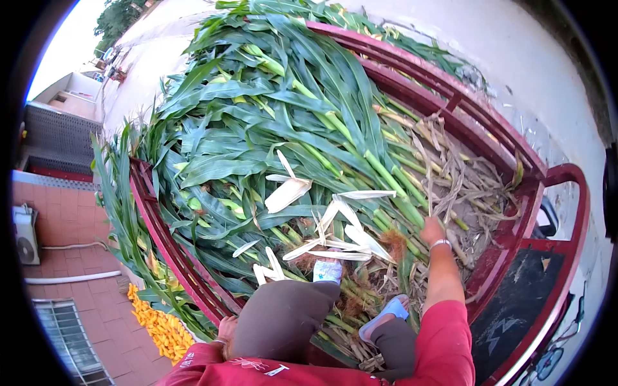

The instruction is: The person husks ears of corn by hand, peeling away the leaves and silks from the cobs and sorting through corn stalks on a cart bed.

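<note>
Right hand (pixel 432 230): fingers appear curled around the butt end of a green corn stalk (pixel 405 204); leaves partly mask the contact.
Stalk: extends from the right hand toward 11 o'clock, over the leafy pile (pixel 257 135).
Handling: probably light singly, stiff along the stem; long, soft leaves may snag.
Grip point: thick, bare butt, clear of the leaves.
Left hand (pixel 226 328): at 8 o'clock, by the red rail (pixel 183 260); finger closure cannot be determined.
Pale husks (pixel 364 239): 9 o'clock.
Dry leaves (pixel 460 170): 1 o'clock.
</note>
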